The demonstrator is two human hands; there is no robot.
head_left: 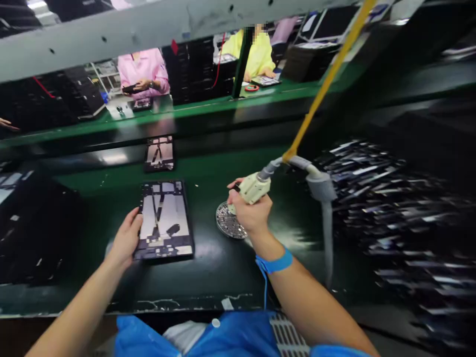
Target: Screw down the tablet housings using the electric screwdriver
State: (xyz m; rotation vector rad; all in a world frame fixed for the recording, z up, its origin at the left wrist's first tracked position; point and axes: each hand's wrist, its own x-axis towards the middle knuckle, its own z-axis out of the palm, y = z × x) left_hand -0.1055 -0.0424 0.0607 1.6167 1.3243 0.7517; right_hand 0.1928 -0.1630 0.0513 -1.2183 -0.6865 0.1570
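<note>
Left hand [126, 238]: resting against the left edge of the opened tablet chassis [164, 220], fingers curled on its rim, thumb on top; grip loose, steadying rather than lifting.
Right hand [250, 210]: closed around the pale electric screwdriver [253, 187], grip tight on the body, tip pointing down toward the round screw tray [229, 221].
Tablet chassis: flat on the dark green desk [208, 267], just left of centre, long side running away from the body, inner parts and ribbon cables showing.
Screw tray: on the desk, right of the chassis, partly hidden by the right hand.
Screwdriver hookup: grey hose [323, 198] and yellow cable [327, 79] rising from its rear end.
Wrist: blue strap [277, 263] on the right forearm.
Second chassis [159, 153]: farther back on the belt.
Background: two people in pink [143, 72] and yellow [256, 52] tops at the far desk.
Right side: stacked parts, blurred.
</note>
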